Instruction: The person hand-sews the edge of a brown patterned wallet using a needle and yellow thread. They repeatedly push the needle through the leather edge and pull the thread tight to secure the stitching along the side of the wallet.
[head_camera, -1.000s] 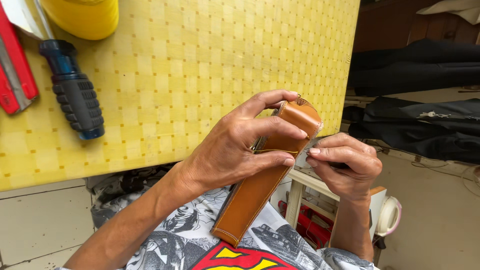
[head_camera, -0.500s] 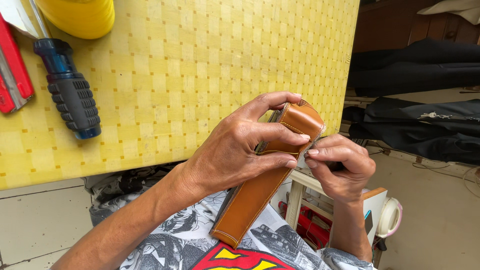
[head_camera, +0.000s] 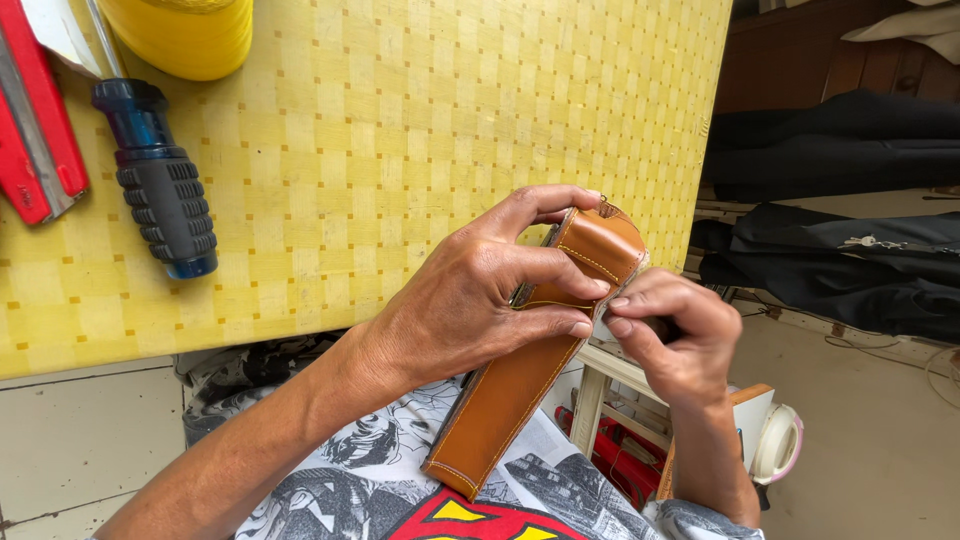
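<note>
Leather, tan and stitched along its edges, is forming one long folded case that is slanting from the person's lap up to the corner of the yellow checked table; the left hand is wrapping its upper end, fingers closed over the fold; the right hand is pinching tight at the case's edge, though what it nips is hidden; one blue-and-black screwdriver, one red tool and one yellow spool are lying on the table well apart from the hands.
</note>
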